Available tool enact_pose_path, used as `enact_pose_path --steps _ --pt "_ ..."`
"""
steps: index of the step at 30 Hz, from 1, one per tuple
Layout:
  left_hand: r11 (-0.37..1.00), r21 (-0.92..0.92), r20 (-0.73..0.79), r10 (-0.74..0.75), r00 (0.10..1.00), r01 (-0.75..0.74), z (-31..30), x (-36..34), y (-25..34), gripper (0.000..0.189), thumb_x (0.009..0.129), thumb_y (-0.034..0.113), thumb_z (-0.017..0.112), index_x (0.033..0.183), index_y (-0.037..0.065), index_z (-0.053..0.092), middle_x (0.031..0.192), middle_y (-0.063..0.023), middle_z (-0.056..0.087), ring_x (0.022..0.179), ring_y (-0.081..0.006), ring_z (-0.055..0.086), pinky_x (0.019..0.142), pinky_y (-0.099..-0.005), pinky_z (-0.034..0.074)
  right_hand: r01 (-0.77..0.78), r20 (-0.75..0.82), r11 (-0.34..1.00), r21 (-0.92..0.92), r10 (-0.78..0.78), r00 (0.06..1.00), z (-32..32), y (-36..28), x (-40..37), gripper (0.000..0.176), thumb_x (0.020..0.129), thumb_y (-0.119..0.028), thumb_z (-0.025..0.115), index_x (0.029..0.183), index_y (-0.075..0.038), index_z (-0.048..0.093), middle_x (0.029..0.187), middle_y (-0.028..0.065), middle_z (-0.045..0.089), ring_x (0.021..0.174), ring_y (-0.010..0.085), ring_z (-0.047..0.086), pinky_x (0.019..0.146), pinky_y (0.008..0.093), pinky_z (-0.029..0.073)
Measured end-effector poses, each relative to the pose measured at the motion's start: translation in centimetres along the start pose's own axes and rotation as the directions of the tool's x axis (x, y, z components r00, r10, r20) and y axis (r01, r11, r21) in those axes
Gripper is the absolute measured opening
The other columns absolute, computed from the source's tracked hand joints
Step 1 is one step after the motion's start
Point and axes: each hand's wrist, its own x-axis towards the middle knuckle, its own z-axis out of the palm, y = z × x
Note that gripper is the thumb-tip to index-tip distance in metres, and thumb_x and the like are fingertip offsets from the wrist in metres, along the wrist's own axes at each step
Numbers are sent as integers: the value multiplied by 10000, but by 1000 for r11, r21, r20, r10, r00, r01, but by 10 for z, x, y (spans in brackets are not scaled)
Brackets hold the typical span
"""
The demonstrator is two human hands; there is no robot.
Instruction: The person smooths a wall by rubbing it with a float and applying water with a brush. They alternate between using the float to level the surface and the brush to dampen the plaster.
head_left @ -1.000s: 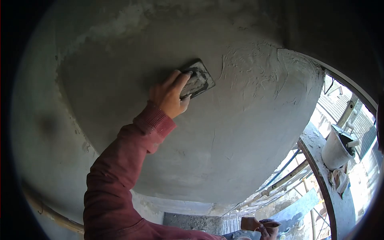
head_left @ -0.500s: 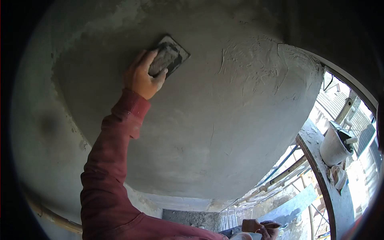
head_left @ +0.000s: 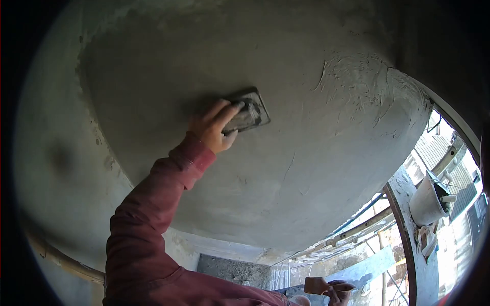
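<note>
My left hand point(head_left: 213, 125), in a dusty red sleeve, is closed on a rectangular plastering float point(head_left: 250, 112) smeared with grey mortar. The float lies against the wet grey plaster point(head_left: 204, 66) of a broad surface, slightly tilted, its far end toward the right. At the bottom edge, my right hand point(head_left: 337, 294) is partly visible, its fingers wrapped around a tool with a brown wooden-looking handle point(head_left: 316, 285). The rest of that tool is out of sight or too small to make out.
Rough, ridged plaster point(head_left: 367, 81) covers the upper right. A mortar-stained bucket point(head_left: 427, 201) stands on a ledge point(head_left: 406, 204) at the right, above a crumpled cloth or bag point(head_left: 426, 240). Poles point(head_left: 365, 224) show beyond the opening. A bamboo-like pole point(head_left: 66, 262) crosses the lower left.
My left hand has moved the float downward over the plaster and turned it flatter. The view has shifted slightly. My right hand keeps its hold on the tool.
</note>
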Motion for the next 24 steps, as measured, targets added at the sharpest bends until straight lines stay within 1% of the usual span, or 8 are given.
enact_pose_path --steps 2,4,7,13,15,18,21,24 --pt "989 -9 -332 -145 932 150 -26 51 -41 491 611 105 736 1068 70 559 961 -110 579 823 -299 594 697 -375 506 -4 -29 999 33 5 1000 -1 7 -2 165 782 -79 608 897 40 607 948 146 596 846 232 569 698 340 496" --pt "647 -648 -112 -603 789 402 -50 82 -58 475 630 108 729 1067 53 550 957 -125 577 840 -327 587 700 -372 492 28 -34 1000 -5 -28 999 5 3 -2 166 789 -84 608 898 41 607 942 144 597 832 229 572 687 340 499" --pt "946 -228 -360 -303 883 231 7 21 -15 457 641 76 728 1054 -4 547 962 -142 585 850 -289 590 735 -347 478 94 -16 994 -63 -95 995 16 -7 5 169 798 -91 608 900 44 608 934 142 597 810 225 577 669 340 503" --pt "990 135 349 -95 932 50 60 -206 6 554 524 131 737 1057 174 592 963 -33 551 902 -239 567 755 -418 479 261 83 961 -93 -254 964 5 17 9 210 815 -142 617 944 23 605 937 134 593 792 212 577 663 325 506" --pt "974 126 55 -195 979 187 22 -178 -28 527 561 131 734 1065 140 578 957 -65 569 893 -258 580 736 -413 491 248 92 968 -48 -243 966 -7 36 6 227 828 -185 619 955 3 608 951 128 590 799 204 573 669 316 500" --pt "866 -101 -552 -458 697 489 -17 -87 -103 469 711 215 740 1067 -3 524 931 -154 595 830 -306 597 742 -362 481 181 111 983 -14 -178 978 -21 57 2 254 847 -249 623 972 -28 612 972 119 586 809 192 568 678 302 491" --pt "711 -582 -438 -682 586 394 -38 1 -108 432 745 206 707 1070 0 511 954 -166 579 844 -309 586 751 -365 470 152 106 988 39 -156 982 -17 56 8 267 846 -254 634 965 -17 608 985 113 580 812 184 565 675 297 487" --pt "965 -96 -236 -260 936 244 -15 -5 -20 445 697 179 723 1075 34 537 949 -155 550 844 -337 552 750 -368 472 91 160 994 63 -100 982 2 47 25 257 841 -223 639 954 5 598 988 101 574 810 177 562 666 294 483"
